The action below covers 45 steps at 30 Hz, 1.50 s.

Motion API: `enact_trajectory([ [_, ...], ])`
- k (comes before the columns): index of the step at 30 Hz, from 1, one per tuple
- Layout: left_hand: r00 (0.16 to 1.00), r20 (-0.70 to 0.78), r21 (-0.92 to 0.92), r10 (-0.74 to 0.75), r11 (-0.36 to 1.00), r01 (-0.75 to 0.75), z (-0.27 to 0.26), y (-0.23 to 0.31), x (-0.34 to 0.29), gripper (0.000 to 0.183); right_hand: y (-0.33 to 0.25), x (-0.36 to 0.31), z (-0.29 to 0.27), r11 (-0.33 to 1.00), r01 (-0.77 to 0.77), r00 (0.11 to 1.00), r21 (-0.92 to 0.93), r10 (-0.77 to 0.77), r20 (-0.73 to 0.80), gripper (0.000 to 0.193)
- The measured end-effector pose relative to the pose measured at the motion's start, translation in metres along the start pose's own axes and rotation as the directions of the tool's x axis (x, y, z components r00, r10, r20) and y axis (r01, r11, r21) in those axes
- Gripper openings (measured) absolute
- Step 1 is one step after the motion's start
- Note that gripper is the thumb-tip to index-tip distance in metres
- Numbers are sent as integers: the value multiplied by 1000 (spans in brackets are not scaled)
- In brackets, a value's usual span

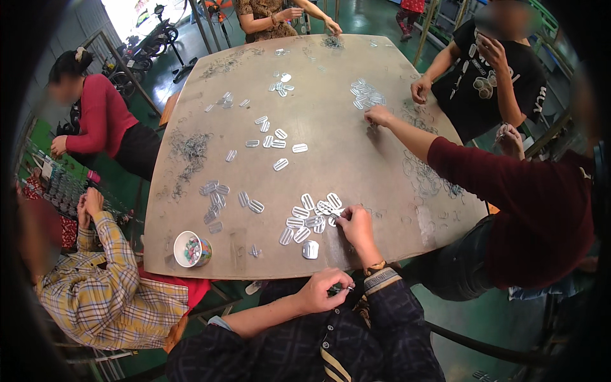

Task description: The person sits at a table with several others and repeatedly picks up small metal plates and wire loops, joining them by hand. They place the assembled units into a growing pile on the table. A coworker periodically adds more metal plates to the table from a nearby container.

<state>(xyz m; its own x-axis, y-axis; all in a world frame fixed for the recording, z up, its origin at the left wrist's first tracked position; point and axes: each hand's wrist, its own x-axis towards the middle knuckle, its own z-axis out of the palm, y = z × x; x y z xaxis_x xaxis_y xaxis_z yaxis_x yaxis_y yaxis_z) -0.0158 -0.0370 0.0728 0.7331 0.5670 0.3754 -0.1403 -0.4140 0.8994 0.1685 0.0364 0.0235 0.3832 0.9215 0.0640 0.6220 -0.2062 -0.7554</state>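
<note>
My right hand (356,226) reaches over the table, its fingertips closed on the edge of a flat silver slide buckle (335,213) at the right side of a loose pile. These slotted oval slide buckles (295,223) overlap one another near the table's front edge. Just below them sits a small stack of the same buckles (310,249). Close to my body, past the table edge, my left hand (326,291) is curled shut around something small, dark and shiny. Its fingers hide most of that thing, so its kind is unclear.
A paper cup (202,252) with colourful small pieces stands at the front left of the table (254,184). More buckles (216,200) and heaps of thin wire pieces (191,153) lie about. A co-worker's arm (407,137) stretches in from the right; other people sit around.
</note>
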Motion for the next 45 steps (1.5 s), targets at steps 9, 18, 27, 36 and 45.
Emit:
enact_trajectory([
  [9, 969, -239, -7, -56, 998, 56, 14, -17, 1, 12, -11, -98, -58, 518, -335, 940, 787, 238, 243, 11],
  [18, 980, -199, 201, -18, 978, 59, 30, -29, -1, 15, -2, -143, -59, 714, -86, 985, 694, 166, -48, 11],
  [27, 994, 51, 135, -98, 987, 90, 12, -48, 1, 11, 12, -161, -50, 866, 94, 967, 491, 37, -251, 9],
  [36, 985, -23, 708, 168, 699, -103, 18, -149, 117, 10, 18, -168, -47, 937, 134, 950, 324, -28, -312, 8],
  [45, 987, 153, 911, 53, 379, -162, 55, -149, 150, 10, 17, -174, -47, 946, 101, 960, 309, -11, -281, 9],
])
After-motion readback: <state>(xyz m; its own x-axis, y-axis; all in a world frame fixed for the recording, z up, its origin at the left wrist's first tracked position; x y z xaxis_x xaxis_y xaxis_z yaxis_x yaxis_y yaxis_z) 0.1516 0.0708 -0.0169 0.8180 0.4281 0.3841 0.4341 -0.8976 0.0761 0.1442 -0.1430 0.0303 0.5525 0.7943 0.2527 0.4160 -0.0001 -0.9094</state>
